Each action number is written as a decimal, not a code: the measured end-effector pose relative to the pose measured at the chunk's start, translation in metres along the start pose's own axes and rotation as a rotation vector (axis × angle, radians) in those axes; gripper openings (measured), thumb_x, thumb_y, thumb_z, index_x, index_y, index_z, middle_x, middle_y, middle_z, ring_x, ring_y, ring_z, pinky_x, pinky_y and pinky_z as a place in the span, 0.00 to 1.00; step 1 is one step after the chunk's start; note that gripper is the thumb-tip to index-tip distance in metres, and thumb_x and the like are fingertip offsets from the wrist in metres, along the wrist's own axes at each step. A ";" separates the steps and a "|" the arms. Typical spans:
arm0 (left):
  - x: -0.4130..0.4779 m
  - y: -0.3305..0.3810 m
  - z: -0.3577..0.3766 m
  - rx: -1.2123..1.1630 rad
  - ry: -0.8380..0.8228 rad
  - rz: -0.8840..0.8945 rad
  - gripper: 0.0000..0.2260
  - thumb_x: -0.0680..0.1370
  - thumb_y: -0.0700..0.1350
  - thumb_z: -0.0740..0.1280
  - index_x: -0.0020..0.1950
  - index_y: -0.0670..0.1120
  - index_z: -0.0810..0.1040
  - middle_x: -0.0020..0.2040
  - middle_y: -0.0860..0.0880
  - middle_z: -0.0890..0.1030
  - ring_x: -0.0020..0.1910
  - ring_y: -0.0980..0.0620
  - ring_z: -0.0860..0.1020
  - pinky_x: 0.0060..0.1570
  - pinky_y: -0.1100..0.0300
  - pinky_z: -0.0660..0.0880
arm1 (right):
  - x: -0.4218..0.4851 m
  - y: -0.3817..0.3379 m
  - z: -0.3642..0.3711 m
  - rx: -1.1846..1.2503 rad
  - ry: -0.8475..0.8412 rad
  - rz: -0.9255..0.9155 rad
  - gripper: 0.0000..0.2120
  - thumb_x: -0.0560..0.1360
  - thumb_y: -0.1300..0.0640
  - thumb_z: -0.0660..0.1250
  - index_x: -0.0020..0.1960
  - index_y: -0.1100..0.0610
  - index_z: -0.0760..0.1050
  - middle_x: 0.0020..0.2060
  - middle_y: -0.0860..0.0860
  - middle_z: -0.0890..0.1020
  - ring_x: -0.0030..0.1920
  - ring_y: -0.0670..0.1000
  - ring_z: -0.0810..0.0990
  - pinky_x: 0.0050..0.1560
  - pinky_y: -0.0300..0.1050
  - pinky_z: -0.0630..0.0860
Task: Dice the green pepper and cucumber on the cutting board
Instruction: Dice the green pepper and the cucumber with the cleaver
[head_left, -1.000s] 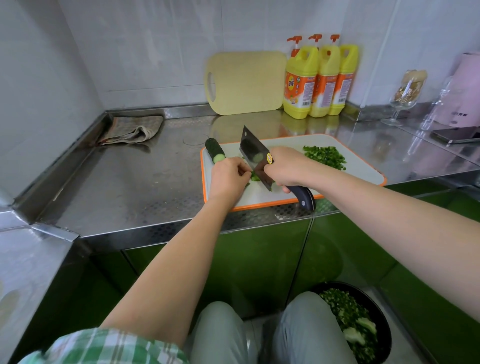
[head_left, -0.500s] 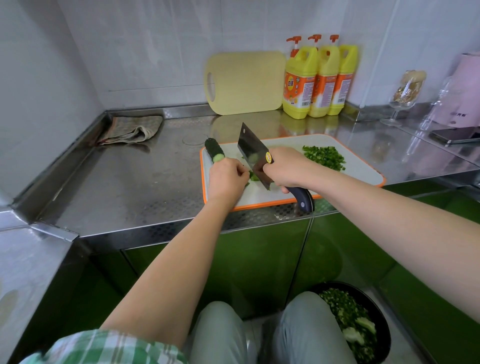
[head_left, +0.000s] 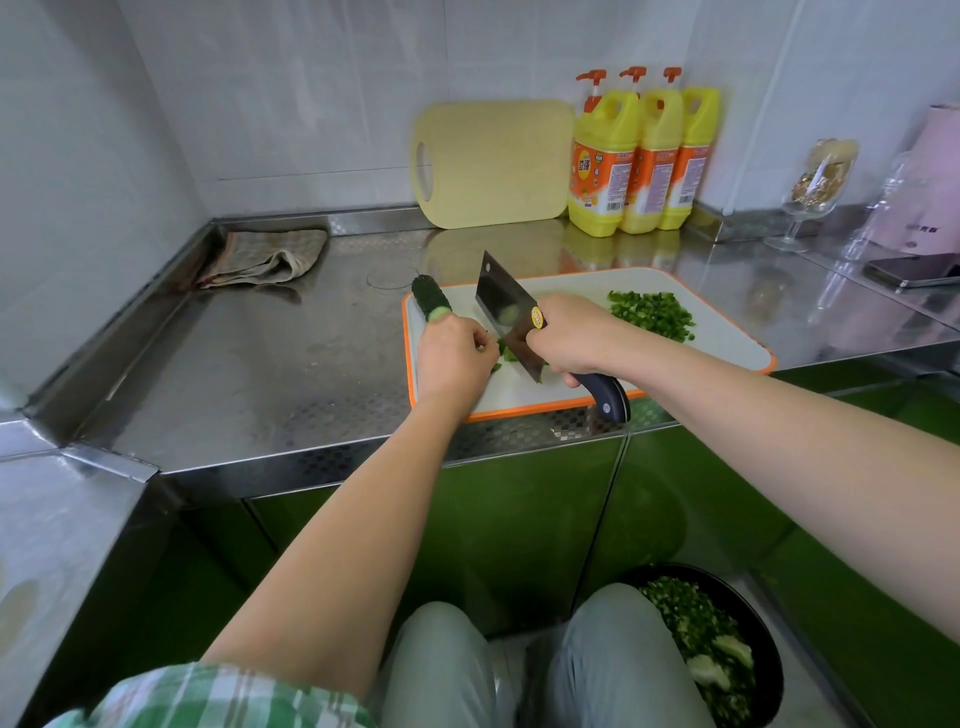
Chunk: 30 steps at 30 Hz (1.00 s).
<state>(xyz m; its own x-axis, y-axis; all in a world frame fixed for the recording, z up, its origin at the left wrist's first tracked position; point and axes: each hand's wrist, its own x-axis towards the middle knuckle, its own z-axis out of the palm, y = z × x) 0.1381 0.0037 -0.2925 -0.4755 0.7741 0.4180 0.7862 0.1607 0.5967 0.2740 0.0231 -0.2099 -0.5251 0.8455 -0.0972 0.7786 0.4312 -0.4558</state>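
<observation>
A white cutting board with an orange rim (head_left: 727, 338) lies on the steel counter. My right hand (head_left: 571, 335) grips a cleaver (head_left: 501, 306) by its dark handle, blade raised and tilted over the board. My left hand (head_left: 452, 358) has its fingers curled down on green cucumber pieces (head_left: 506, 356) beside the blade; most of them are hidden under the hand. A dark green cucumber stub (head_left: 431, 303) lies at the board's far left corner, just beyond my left hand. A pile of diced green pepper (head_left: 652, 314) sits at the board's far right.
A pale yellow board (head_left: 493, 163) leans on the back wall next to three yellow detergent bottles (head_left: 641, 156). A folded cloth (head_left: 265, 257) lies at the back left. A stemmed glass (head_left: 815, 192), a phone (head_left: 909, 273) and a pink appliance (head_left: 924, 192) stand at right. A black bowl of chopped greens (head_left: 722, 644) sits below the counter.
The cleaver has lifted a little and shifted slightly left over the pieces. My left hand stays on the cucumber pieces in nearly the same spot.
</observation>
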 end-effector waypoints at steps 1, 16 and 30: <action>0.000 0.000 0.000 -0.005 0.002 0.002 0.10 0.75 0.40 0.67 0.34 0.39 0.81 0.35 0.44 0.80 0.36 0.48 0.77 0.34 0.58 0.70 | -0.001 0.000 0.000 -0.005 -0.004 0.004 0.03 0.78 0.64 0.54 0.48 0.62 0.66 0.37 0.61 0.76 0.29 0.57 0.76 0.29 0.40 0.70; 0.004 -0.001 0.002 -0.020 -0.033 -0.058 0.08 0.72 0.38 0.67 0.33 0.38 0.80 0.34 0.42 0.81 0.36 0.43 0.79 0.35 0.51 0.77 | 0.019 -0.006 0.008 -0.049 -0.038 0.018 0.04 0.75 0.68 0.56 0.44 0.65 0.69 0.30 0.59 0.75 0.25 0.55 0.73 0.28 0.40 0.69; 0.004 -0.001 -0.001 -0.043 -0.033 -0.028 0.04 0.73 0.39 0.70 0.42 0.43 0.85 0.40 0.47 0.83 0.38 0.50 0.78 0.38 0.60 0.72 | 0.019 -0.004 0.003 -0.012 -0.076 0.021 0.05 0.75 0.68 0.54 0.44 0.64 0.68 0.30 0.60 0.74 0.23 0.54 0.71 0.29 0.39 0.70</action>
<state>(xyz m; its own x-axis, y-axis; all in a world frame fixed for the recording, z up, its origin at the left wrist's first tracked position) 0.1346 0.0064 -0.2911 -0.4833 0.7895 0.3783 0.7547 0.1567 0.6371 0.2597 0.0364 -0.2122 -0.5324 0.8285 -0.1737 0.7938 0.4173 -0.4424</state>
